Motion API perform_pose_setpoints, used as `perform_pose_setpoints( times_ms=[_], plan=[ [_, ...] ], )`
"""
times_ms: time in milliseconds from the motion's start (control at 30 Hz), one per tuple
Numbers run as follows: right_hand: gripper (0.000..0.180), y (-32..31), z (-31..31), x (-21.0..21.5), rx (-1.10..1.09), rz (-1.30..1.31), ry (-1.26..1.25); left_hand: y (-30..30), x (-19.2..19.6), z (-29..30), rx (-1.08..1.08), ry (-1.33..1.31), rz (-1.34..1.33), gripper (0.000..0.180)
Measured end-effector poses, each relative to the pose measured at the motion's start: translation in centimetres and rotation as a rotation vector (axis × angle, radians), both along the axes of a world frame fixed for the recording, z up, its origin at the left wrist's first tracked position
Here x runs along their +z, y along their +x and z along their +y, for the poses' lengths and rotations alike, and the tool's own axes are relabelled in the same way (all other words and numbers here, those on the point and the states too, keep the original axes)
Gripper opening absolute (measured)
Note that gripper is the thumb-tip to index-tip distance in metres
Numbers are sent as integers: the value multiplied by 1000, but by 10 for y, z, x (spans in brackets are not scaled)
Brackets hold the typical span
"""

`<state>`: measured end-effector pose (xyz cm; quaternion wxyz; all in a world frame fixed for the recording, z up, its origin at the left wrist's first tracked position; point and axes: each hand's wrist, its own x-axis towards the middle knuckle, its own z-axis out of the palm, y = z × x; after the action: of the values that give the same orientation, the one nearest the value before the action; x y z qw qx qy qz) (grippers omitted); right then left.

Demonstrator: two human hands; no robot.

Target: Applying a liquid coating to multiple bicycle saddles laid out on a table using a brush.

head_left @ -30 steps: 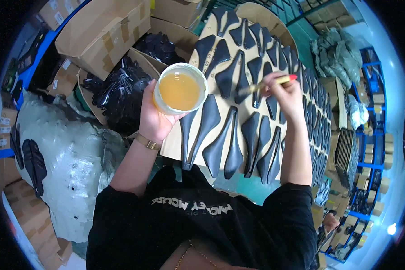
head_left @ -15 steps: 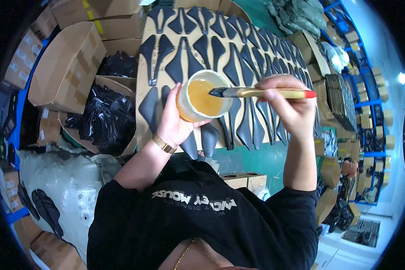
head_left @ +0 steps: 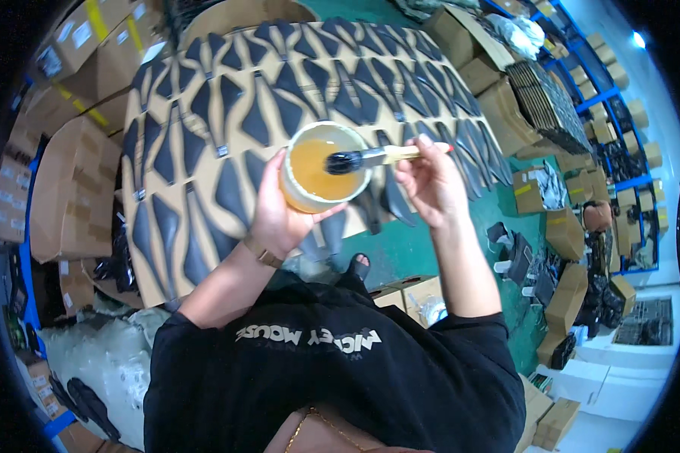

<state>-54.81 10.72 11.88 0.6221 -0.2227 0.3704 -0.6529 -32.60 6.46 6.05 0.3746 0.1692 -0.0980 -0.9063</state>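
Note:
My left hand [head_left: 273,211] is wrapped round a pale cup [head_left: 304,199] from its left side and below. Amber liquid [head_left: 307,167] shows inside it. My right hand [head_left: 437,185] pinches the wooden handle of a paintbrush [head_left: 373,156] with a red end. The dark bristles lie over the cup's mouth, at or just above the liquid; I cannot tell whether they touch it. Beyond both hands, rows of dark, paddle-shaped pieces [head_left: 286,92] lie on a cardboard-covered table [head_left: 140,253].
Large cardboard boxes [head_left: 75,196] stand at the left, with a bulging pale sack [head_left: 102,377] nearer me. Blue shelving [head_left: 604,98] loaded with boxes runs along the right. A stack of dark panels [head_left: 548,106] rests beyond the table's right side, above green floor [head_left: 400,253].
My view has swung, and more of the table's left part shows. My right hand has come closer to the cup, and the bristles now reach further over its middle. Both grips stay the same.

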Motion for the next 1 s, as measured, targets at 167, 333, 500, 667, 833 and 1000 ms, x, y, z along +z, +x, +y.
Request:
perform_pose_setpoints(
  times_ms=[167,333,500,667,833,1000],
  plan=[
    [19,-101,11,-5,-12,210,-248,-118,-10,-2,-25,-29,-46,56],
    [15,-226,9,18,-178,376,-345,-229,-11,1,-16,-9,128,55],
    [13,-344,-12,11,-349,622,-292,-302,-17,-13,23,41,119,59],
    [11,-408,-58,-47,-325,1079,-145,-334,-23,-27,55,87,11,54],
    [17,-422,-66,-74,-155,1622,-83,-334,-30,-35,136,145,-50,62],
    [16,-432,-73,-76,-233,1486,22,-328,-36,-38,119,62,-56,65]
  ],
)
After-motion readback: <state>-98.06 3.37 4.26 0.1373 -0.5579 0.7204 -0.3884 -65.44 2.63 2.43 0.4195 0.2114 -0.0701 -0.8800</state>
